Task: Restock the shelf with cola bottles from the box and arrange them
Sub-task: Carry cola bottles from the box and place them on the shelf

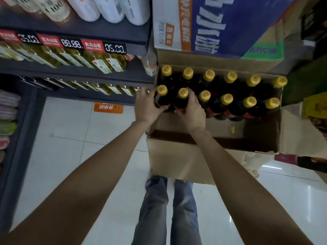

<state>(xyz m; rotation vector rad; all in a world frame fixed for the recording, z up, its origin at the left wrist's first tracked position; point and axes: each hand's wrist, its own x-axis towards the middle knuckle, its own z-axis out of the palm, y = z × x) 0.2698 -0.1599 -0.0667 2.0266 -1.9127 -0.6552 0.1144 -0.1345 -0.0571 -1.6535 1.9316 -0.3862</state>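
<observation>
An open cardboard box (178,160) on the floor holds several dark cola bottles with yellow caps, standing in two rows. My left hand (146,106) wraps the neck of the near-left bottle (162,96). My right hand (192,112) grips the neck of the bottle beside it (182,97). Both bottles stand in the box. The other bottles (227,101) fill the rows to the right. The dark shelf unit (74,72) rises at the left.
The shelves carry yellow-liquid bottles (104,63) and white bottles (113,9), with red price tags (92,44) on the edge. A blue and white carton (208,23) stands behind the box. My legs (168,209) stand on the white tiled floor (70,138). Goods lie at right (300,162).
</observation>
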